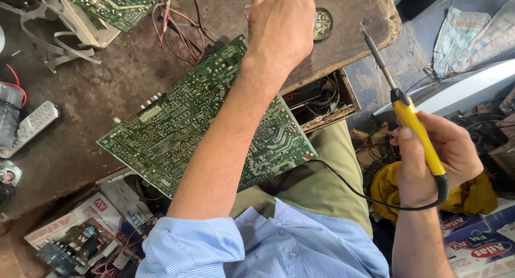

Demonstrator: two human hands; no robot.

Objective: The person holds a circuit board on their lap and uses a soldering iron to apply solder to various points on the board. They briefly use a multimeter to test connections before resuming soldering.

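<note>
The right hand (437, 154) is gripping a yellow-handled soldering iron (413, 122), fingers wrapped closed around the handle, with the dark metal tip pointing up toward the edge of the worn wooden workbench (107, 90). The tip is hanging in the air beside the bench corner, not touching anything. The iron's black cord (354, 189) is looping from the handle's base across the lap and passing under the board's corner, where its far end is hidden.

The left hand (279, 26) is reaching over a large green circuit board (182, 128), which is lying solder side up, tilted, half on the bench and half overhanging the lap. The hand is curled into a loose fist seen from the back, so whether it is pinching anything is impossible to tell; the fingertips are out of sight. The forearm is covering a strip of the board.

Just beside the fist a small round tin (323, 23) is sitting on the bench, its contents too small to make out. A tangle of red and black wires (179, 28) is lying near the board's upper edge. A second green board (112, 4) is cut off by the frame's top, and a grey remote control (32, 128) is lying at the left.
</note>
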